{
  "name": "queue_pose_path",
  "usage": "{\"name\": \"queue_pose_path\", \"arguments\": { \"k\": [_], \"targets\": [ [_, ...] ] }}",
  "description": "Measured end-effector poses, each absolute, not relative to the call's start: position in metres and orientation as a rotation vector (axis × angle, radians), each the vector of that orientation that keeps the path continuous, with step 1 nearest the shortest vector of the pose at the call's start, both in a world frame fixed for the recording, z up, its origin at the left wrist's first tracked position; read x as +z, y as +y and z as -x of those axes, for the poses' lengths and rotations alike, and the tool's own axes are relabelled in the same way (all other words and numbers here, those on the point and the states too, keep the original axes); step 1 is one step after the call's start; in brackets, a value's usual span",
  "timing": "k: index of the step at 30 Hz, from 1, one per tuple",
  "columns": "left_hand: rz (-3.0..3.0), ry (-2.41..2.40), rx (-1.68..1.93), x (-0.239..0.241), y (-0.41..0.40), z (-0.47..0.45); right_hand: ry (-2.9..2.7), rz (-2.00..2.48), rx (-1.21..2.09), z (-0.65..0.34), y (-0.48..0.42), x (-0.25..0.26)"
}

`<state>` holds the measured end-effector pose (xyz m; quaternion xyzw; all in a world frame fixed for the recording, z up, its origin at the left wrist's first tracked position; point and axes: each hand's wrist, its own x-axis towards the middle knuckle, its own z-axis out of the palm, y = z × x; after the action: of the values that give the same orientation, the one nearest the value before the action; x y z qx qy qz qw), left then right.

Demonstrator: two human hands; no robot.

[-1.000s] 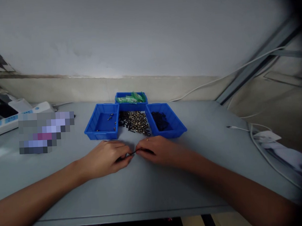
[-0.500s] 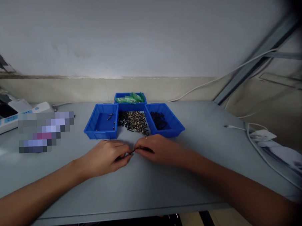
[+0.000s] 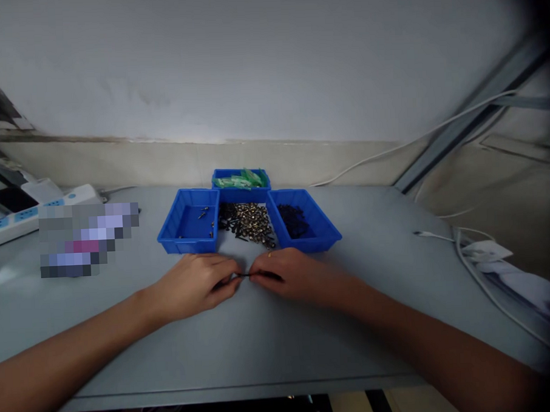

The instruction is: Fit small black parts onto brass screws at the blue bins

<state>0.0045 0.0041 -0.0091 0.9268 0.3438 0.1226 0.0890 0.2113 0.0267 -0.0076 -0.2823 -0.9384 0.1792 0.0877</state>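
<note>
My left hand (image 3: 199, 286) and my right hand (image 3: 291, 272) meet above the table, fingertips almost touching. Between them runs a thin black piece (image 3: 245, 275), pinched at both ends; most of it is hidden by fingers, so its kind does not show. Just beyond the hands lies a heap of small brassy and black metal parts (image 3: 255, 222). Left of the heap stands a blue bin (image 3: 188, 244) holding a few small metal pieces. To its right, a second blue bin (image 3: 324, 231) contains small black parts (image 3: 294, 220).
Behind the heap, a third blue bin (image 3: 242, 193) holds green plastic packets (image 3: 241, 179). A white power strip (image 3: 42, 213) and a pixelated object (image 3: 89, 241) are at left. White cables (image 3: 478, 276) and a white bundle (image 3: 486, 251) lie at the right edge.
The black piece between my fingertips has gone from slanted to nearly level. Both hands keep their pinch. The whole view has shifted slightly.
</note>
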Motion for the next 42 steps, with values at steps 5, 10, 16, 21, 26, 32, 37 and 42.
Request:
{"name": "queue_pose_path", "arguments": {
  "k": [5,10,16,21,26,32,37,42],
  "targets": [
    [-2.746,0.972,0.458,-0.007,0.002,-0.005,-2.805,0.824,0.510,-0.208,0.025,-0.008],
    [-2.767,0.967,0.442,-0.006,0.001,-0.005,-2.825,0.832,0.513,-0.207,0.023,-0.004],
    [-2.794,0.925,0.488,-0.007,0.001,-0.006,-2.828,0.840,0.510,-0.206,0.024,-0.006],
    [-2.808,0.921,0.537,-0.008,0.001,-0.006,-2.815,0.837,0.534,-0.206,0.022,-0.006],
    [-2.779,1.053,0.448,-0.008,0.003,-0.004,-2.797,0.881,0.477,-0.210,0.022,-0.002],
    [-2.792,1.088,0.346,-0.009,0.004,-0.004,-2.797,0.894,0.391,-0.211,0.025,-0.004],
    [-2.748,1.053,0.383,-0.011,0.004,-0.006,-2.744,0.881,0.372,-0.210,0.022,-0.005],
    [-2.709,1.018,0.393,-0.015,0.000,-0.010,-2.722,0.764,0.365,-0.208,0.016,-0.002]
  ]
}}
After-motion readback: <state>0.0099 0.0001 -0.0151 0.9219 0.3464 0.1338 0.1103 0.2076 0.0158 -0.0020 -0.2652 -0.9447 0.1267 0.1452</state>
